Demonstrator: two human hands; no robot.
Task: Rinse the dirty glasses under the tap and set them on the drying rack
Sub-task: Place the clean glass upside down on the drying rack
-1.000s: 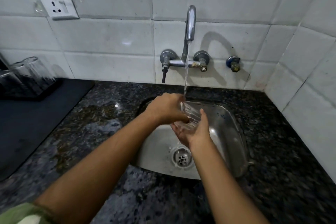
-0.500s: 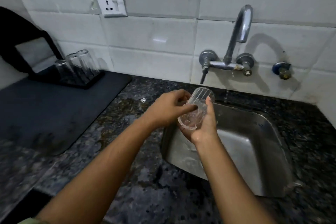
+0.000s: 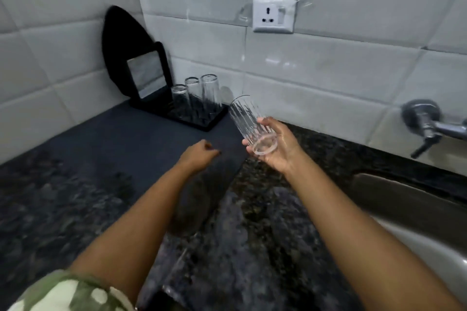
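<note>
My right hand [image 3: 278, 149] grips a clear ribbed glass [image 3: 249, 121] by its base, tilted with the mouth pointing up and left, toward the drying rack. The black drying rack [image 3: 202, 121] stands at the back against the tiles and holds three upturned clear glasses [image 3: 195, 96]. My left hand [image 3: 199, 155] hovers over the dark mat with fingers curled and holds nothing. The tap's valve and lever [image 3: 424, 124] show at the right edge; its spout is out of frame.
A dark mat [image 3: 113, 149] covers the counter left of the sink. The steel sink [image 3: 417, 209] lies at the right. Speckled granite counter [image 3: 240, 247] runs in front. A black framed object [image 3: 146, 76] leans in the corner. A wall socket [image 3: 274, 15] sits above.
The glass left the tap and sink and travelled left toward the rack. My left hand let go of it; only my right hand holds it now. My view swung left.
</note>
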